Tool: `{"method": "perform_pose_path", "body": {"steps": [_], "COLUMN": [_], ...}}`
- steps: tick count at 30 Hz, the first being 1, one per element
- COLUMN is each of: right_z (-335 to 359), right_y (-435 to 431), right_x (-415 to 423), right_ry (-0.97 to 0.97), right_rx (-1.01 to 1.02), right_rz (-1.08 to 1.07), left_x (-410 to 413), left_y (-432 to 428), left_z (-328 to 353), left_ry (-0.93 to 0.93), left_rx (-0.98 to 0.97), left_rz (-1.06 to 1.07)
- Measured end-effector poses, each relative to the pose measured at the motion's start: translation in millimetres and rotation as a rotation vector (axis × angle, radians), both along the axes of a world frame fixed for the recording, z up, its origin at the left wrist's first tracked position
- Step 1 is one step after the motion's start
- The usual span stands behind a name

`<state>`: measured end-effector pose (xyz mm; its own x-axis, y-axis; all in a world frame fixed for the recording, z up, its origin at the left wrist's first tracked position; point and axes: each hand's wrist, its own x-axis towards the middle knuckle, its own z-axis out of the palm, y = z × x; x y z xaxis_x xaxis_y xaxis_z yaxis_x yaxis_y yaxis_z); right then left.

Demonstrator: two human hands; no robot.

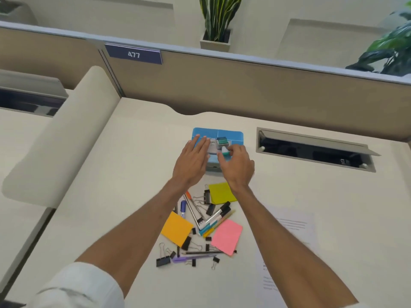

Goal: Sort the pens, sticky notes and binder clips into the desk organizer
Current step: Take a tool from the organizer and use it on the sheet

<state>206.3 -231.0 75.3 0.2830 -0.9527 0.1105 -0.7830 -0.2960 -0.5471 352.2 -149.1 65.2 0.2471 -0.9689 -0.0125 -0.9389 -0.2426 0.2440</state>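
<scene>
A blue desk organizer [231, 134] with several compartments sits at the desk's far middle. My left hand [193, 162] rests flat on its left side, fingers spread, holding nothing. My right hand [236, 166] pinches a small teal and white object [225, 151] over the organizer's front compartment. Nearer to me lies a pile: yellow sticky notes [222, 193], orange sticky notes [176, 228], pink sticky notes [226, 236], several pens and markers [214, 217], and several black binder clips [163, 261].
A printed paper sheet [289, 241] lies right of the pile. An open cable tray [315, 152] is sunk into the desk at the right. A beige partition [244, 90] closes the back, and a padded divider [66, 138] borders the left.
</scene>
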Motion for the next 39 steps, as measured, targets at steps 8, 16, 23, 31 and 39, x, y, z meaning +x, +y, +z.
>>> {"method": "perform_pose_path", "body": {"steps": [8, 16, 23, 31, 39], "right_z": [-9.1, -13.1, -13.2, -8.9, 7.9], "right_y": [-4.0, -5.1, -3.7, -10.0, -14.5], "right_x": [4.4, 3.6, -1.6, -17.5, -33.0], "right_ry": [0.027, 0.011, -0.067, -0.338, -0.480], "right_rx": [-0.029, -0.032, -0.039, -0.036, -0.054], "right_rz": [-0.029, -0.023, -0.036, -0.048, -0.073], "left_x": [13.3, 18.8, 27.5, 31.9, 34.7], "left_y": [-15.3, -18.8, -23.0, -25.9, -41.6], "left_z": [-8.6, -10.0, -3.0, 2.3, 9.0], "left_ry": [-0.029, 0.044, 0.026, 0.002, 0.131], "left_rx": [0.028, 0.007, -0.032, -0.068, -0.146], "left_rz": [-0.041, -0.024, -0.048, -0.073, 0.003]}}
